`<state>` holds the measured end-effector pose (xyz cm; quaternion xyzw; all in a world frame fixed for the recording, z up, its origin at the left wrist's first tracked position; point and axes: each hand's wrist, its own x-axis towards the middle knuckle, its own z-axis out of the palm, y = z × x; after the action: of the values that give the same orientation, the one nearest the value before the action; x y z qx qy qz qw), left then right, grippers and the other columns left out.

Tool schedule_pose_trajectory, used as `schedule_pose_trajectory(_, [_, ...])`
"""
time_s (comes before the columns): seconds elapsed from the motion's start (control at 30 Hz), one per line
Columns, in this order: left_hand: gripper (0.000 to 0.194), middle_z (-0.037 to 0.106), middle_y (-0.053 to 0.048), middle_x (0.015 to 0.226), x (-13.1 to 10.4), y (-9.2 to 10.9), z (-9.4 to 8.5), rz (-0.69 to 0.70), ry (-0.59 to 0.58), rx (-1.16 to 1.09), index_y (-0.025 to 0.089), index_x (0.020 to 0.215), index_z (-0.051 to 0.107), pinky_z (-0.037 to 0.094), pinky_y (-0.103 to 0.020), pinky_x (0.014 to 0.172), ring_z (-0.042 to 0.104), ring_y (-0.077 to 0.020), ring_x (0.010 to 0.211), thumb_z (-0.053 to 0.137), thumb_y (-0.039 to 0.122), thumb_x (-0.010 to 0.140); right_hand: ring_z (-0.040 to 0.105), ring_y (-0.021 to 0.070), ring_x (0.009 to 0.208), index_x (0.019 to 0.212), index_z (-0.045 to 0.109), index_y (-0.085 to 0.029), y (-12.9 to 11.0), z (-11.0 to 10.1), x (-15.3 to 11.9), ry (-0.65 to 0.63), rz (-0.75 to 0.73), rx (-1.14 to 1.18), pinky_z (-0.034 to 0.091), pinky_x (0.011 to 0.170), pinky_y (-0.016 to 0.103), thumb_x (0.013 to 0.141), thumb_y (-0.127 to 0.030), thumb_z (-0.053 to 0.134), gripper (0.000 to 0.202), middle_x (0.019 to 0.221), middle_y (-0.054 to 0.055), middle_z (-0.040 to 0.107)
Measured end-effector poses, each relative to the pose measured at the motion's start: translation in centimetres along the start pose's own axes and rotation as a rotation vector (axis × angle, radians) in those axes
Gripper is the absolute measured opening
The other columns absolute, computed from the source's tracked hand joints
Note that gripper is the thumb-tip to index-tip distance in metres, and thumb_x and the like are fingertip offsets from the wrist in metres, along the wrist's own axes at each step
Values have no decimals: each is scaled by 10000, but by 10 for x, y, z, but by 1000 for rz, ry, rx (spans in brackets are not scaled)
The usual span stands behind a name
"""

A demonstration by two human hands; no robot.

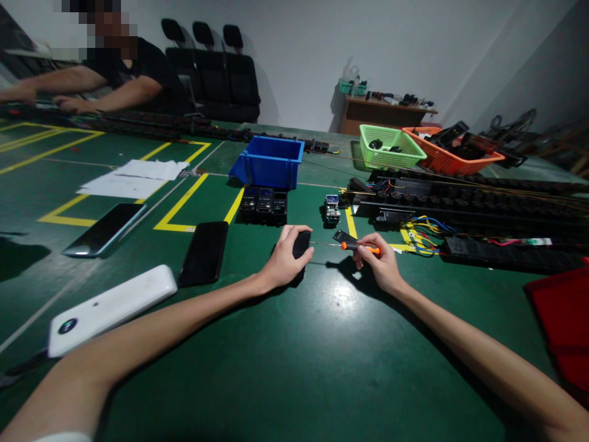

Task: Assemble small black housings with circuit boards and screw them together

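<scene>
My left hand [286, 256] is wrapped round a small black box-like part [302, 244] over the green table. In my right hand [380, 264] is a thin screwdriver [361, 247] with an orange and black handle. Its shaft points left, and the tip is at or close to the black part; contact is hard to make out. Near the right fingers is a flat black plate [344, 236]. Beyond the hands stands a small module with a bare circuit board [332, 210]. Several black modules [263, 205] sit together in front of a blue bin [269, 161].
Two phones [204, 253] and a white power bank-like device [113, 307] lie at left, near papers [131, 178]. Black rails with loose wires [423, 233] run along the right. Green [391, 147] and orange baskets [453, 152] stand behind. Another person [133, 80] works at far left.
</scene>
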<state>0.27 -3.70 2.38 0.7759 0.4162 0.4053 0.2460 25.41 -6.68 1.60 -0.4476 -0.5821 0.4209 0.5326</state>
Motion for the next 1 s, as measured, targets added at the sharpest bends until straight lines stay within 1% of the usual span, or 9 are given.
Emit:
schedule_pose_trajectory(0.27, [337,494,-56,1151,0,-1,1,-13,-1,8,245,1186,503,434,-381,1011,524,-198,1114,560,253,854,573,113,494,922,544,-223,-1,0,0,6,-1,-2,462,494,248,833,-386,674,226,650,-34,641])
schedule_pose_trajectory(1.0, [335,493,-54,1157,0,-1,0,-10,-2,-5,241,1190,503,423,-366,1018,521,-194,1115,562,257,860,583,105,507,924,546,-213,2,-1,-1,6,-4,42,461,504,231,840,-334,680,199,663,-30,658])
